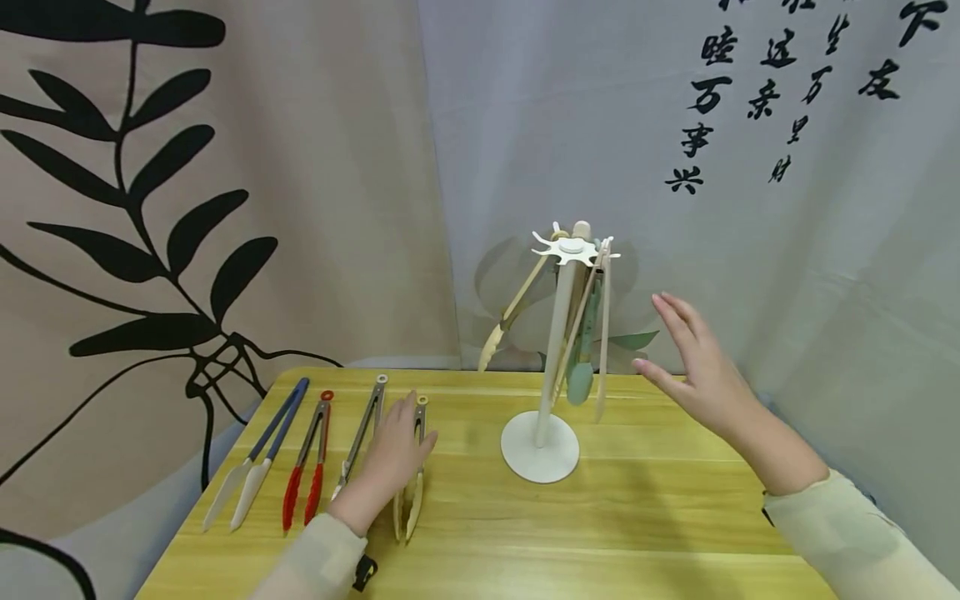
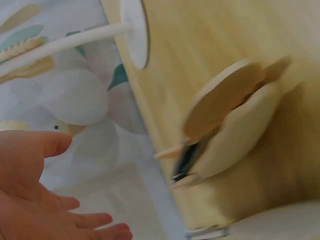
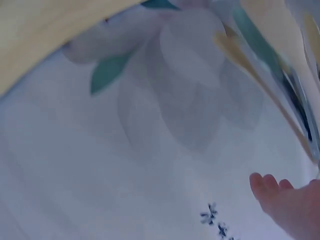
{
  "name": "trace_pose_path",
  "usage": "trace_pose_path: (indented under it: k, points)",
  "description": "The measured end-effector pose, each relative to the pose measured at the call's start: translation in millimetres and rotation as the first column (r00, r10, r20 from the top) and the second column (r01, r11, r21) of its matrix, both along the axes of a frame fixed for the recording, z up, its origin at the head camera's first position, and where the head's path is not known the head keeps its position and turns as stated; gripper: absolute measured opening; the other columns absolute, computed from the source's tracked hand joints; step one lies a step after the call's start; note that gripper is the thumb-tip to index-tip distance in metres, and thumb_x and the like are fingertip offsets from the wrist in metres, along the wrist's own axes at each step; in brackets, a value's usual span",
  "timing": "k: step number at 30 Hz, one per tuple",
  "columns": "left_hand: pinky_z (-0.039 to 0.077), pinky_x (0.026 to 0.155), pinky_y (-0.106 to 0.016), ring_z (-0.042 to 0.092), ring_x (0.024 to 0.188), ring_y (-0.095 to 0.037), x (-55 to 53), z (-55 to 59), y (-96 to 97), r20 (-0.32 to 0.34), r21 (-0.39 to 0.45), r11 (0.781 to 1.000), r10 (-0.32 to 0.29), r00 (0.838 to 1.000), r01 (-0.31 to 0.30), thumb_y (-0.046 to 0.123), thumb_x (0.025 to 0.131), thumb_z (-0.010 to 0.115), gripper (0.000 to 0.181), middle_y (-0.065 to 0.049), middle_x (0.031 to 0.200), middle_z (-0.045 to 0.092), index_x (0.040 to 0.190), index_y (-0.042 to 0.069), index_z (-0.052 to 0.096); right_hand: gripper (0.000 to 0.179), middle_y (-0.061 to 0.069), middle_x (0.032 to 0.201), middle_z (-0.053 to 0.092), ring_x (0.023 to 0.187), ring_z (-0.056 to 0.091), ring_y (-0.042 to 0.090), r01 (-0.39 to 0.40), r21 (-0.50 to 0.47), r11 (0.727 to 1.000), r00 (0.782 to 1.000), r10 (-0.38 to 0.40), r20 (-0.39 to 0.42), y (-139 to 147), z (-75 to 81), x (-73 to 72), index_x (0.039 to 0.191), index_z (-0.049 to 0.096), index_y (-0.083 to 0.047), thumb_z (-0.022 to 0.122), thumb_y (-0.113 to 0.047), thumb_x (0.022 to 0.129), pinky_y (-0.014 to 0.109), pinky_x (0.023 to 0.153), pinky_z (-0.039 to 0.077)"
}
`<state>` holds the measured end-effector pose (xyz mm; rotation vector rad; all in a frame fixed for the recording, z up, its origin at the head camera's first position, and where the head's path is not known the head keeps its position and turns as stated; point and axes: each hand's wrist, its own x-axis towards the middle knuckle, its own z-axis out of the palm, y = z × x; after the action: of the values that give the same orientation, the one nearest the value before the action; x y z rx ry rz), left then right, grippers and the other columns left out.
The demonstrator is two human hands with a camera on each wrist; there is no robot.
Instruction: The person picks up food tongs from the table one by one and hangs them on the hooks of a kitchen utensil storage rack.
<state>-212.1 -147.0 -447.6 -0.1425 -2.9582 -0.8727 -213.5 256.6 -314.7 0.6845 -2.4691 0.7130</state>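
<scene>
My left hand (image 1: 393, 450) hovers over the table's left half with fingers spread, holding nothing. Below it lie cream-tipped tongs (image 1: 415, 507) and, just left, metal tongs (image 1: 363, 431) partly hidden by the hand. In the left wrist view the open palm (image 2: 30, 190) is apart from the cream-tipped tongs (image 2: 245, 132). My right hand (image 1: 701, 371) is raised in the air, right of a white hanging stand (image 1: 558, 350), fingers extended and thumb apart. Cream-tipped tongs (image 1: 491, 346) and green-tipped tongs (image 1: 581, 383) hang from the stand's hooks, among other pale tongs.
Red-tipped tongs (image 1: 313, 492) and blue-handled tongs (image 1: 283, 429) with white ends lie further left on the wooden table (image 1: 637, 517). The stand's round base (image 1: 540, 467) rests near the table's middle. A printed curtain (image 1: 337, 208) hangs behind the table.
</scene>
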Motion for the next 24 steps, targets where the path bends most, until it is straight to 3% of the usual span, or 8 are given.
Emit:
trace_pose_path:
  k: [6, 12, 17, 24]
  points:
    - [0.027, 0.106, -0.063, 0.022, 0.136, -0.051, 6.1, -19.7, -0.2, 0.091, 0.031, 0.996, 0.081, 0.992, -0.084, 0.036, 0.093, 0.059, 0.085, -0.031, 0.151, 0.018, 0.152, 0.004, 0.007, 0.083, 0.003, 0.159, 0.008, 0.144, 0.012, 0.036, -0.046, -0.015, 0.999, 0.996, 0.047, 0.07, -6.3, 53.6, -13.0, 0.153, 0.009, -0.031, 0.063, -0.029, 0.09, 0.072, 0.105, 0.014]
    - [0.028, 0.104, -0.064, 0.023, 0.134, -0.054, 7.5, -36.5, 0.9, 0.101, 0.027, 0.993, 0.114, 0.988, -0.118, 0.035, 0.092, 0.06, 0.091, -0.034, 0.149, 0.018, 0.151, 0.002, -0.001, 0.081, -0.001, 0.16, 0.001, 0.146, 0.006, 0.033, -0.091, 0.093, 0.992, 0.988, 0.078, 0.133, -22.3, 98.7, -21.9, 0.152, 0.004, -0.034, 0.057, -0.037, 0.092, 0.071, 0.107, 0.012]
    - [0.029, 0.103, -0.066, 0.024, 0.133, -0.055, 6.9, -46.1, 1.0, 0.113, 0.021, 0.99, 0.134, 0.985, -0.137, 0.034, 0.092, 0.06, 0.092, -0.036, 0.147, 0.02, 0.151, 0.0, -0.002, 0.08, 0.001, 0.16, 0.003, 0.145, 0.008, 0.035, -0.098, 0.197, 0.975, 0.983, 0.063, 0.173, -37.4, 125.2, -28.7, 0.152, 0.004, -0.035, 0.056, -0.045, 0.092, 0.069, 0.107, 0.016]
    - [0.04, 0.096, -0.062, 0.041, 0.12, -0.055, 4.7, -54.9, -1.5, 0.116, -0.029, 0.986, 0.164, 0.98, -0.161, 0.032, 0.091, 0.061, 0.087, -0.039, 0.132, 0.04, 0.149, -0.006, 0.008, 0.077, 0.015, 0.147, 0.022, 0.131, 0.028, 0.037, -0.085, 0.323, 0.943, 0.965, -0.003, 0.263, -63.4, 150.7, -33.1, 0.152, 0.015, -0.031, 0.053, -0.056, 0.09, 0.059, 0.101, 0.031]
